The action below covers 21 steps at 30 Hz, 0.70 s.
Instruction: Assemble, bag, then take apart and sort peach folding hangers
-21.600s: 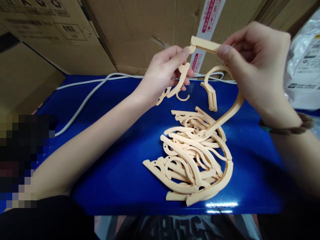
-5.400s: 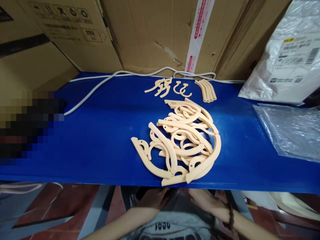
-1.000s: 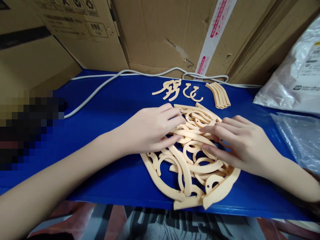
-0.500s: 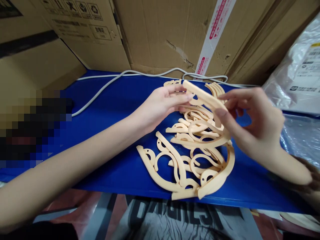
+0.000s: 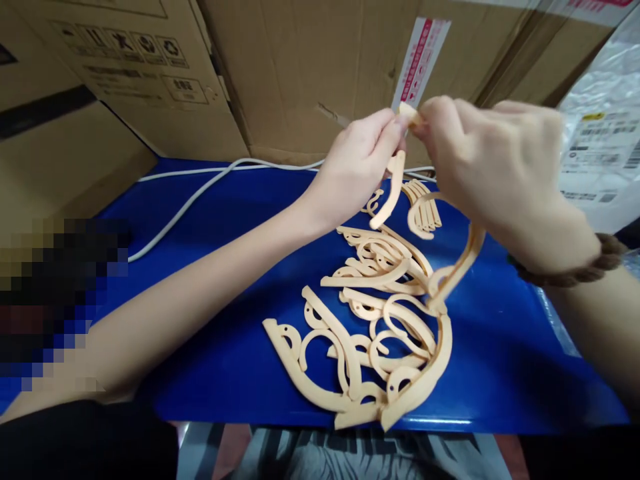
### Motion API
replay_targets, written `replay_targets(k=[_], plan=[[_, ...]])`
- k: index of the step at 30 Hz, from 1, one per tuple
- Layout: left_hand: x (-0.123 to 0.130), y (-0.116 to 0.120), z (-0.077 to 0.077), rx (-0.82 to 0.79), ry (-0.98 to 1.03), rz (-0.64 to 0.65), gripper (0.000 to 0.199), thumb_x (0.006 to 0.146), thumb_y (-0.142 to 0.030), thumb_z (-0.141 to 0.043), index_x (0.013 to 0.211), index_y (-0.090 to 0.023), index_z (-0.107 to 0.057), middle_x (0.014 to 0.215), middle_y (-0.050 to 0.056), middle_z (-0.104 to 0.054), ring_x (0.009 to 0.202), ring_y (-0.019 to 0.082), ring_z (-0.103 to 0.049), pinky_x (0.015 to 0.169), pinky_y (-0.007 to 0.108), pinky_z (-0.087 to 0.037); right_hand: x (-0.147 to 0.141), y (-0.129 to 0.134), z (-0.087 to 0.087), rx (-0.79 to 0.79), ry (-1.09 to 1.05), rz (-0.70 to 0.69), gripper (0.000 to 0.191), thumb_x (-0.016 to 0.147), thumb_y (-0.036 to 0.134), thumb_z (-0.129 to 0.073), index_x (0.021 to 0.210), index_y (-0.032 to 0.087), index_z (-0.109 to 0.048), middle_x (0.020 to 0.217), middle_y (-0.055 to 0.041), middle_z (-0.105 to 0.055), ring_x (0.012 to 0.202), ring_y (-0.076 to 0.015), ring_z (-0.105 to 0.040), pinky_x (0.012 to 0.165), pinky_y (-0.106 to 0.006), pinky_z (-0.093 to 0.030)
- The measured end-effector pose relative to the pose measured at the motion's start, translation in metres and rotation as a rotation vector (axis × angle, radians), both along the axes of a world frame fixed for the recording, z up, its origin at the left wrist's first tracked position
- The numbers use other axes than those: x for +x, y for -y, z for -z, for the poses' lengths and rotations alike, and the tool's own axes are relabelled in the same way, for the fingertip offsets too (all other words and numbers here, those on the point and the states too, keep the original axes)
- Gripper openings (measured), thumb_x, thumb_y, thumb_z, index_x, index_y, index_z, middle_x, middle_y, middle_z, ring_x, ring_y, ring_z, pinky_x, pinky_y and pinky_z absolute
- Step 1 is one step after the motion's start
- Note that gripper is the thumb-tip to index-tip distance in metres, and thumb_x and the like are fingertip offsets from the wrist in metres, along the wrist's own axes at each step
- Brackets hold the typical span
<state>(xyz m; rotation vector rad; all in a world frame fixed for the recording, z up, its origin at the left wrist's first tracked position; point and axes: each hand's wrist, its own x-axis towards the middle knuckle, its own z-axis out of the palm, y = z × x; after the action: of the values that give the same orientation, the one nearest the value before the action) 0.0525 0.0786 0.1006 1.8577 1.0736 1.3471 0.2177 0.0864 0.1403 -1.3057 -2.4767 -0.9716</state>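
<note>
Blue tabletop (image 5: 215,367) beneath half-hidden hanger (image 5: 469,257)

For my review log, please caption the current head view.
Left hand and right hand hold a pale hanger above more hangers on a blue table.

A white cable (image 5: 250,161) crosses the blue tabletop (image 5: 225,360) near cardboard boxes (image 5: 285,80); a plastic parcel (image 5: 600,150) sits far right.

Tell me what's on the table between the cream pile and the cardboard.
Head view: partly hidden hooks, a row of strips and a white cable.
</note>
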Motion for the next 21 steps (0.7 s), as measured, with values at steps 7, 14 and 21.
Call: replay_targets(k=[7,14,21], plan=[[-0.042,-0.037,0.042,0.201,-0.411,-0.205,0.030,0.108,-0.042,-0.041,0.093,-0.022,-0.060,0.071,0.001,-0.060,0.075,0.020,-0.064,0.079,0.033,-0.045,0.026,-0.048,0.017,-0.477,-0.734,-0.204,0.023,0.106,0.032,-0.051,0.095,0.016,-0.063,0.063,0.0014,-0.059,0.051,-0.0094,-0.055,0.054,-0.025,-0.040],[-0.065,-0.073,0.076,0.087,-0.488,-0.423,0.027,0.091,-0.042,-0.066,0.105,-0.018,-0.068,0.108,0.014,-0.071,0.091,0.027,-0.069,0.088,0.042,-0.051,0.029,-0.058,0.007,-0.387,-1.324,-0.242,0.033,0.105,0.009,-0.037,0.109,0.007,-0.069,0.056,0.0043,-0.056,0.045,-0.0069,-0.042,0.042,-0.021,-0.028],[-0.021,-0.033,0.033,-0.379,0.030,0.355,0.063,0.108,-0.059,-0.025,0.097,-0.016,-0.070,0.105,0.012,-0.077,0.104,0.023,-0.074,0.078,0.031,-0.061,0.030,-0.055,0.007,-0.320,-1.690,-0.260,0.023,0.109,0.013,-0.025,0.099,0.027,-0.041,0.113,-0.0086,-0.076,0.077,-0.0088,-0.068,0.063,-0.025,-0.054]])
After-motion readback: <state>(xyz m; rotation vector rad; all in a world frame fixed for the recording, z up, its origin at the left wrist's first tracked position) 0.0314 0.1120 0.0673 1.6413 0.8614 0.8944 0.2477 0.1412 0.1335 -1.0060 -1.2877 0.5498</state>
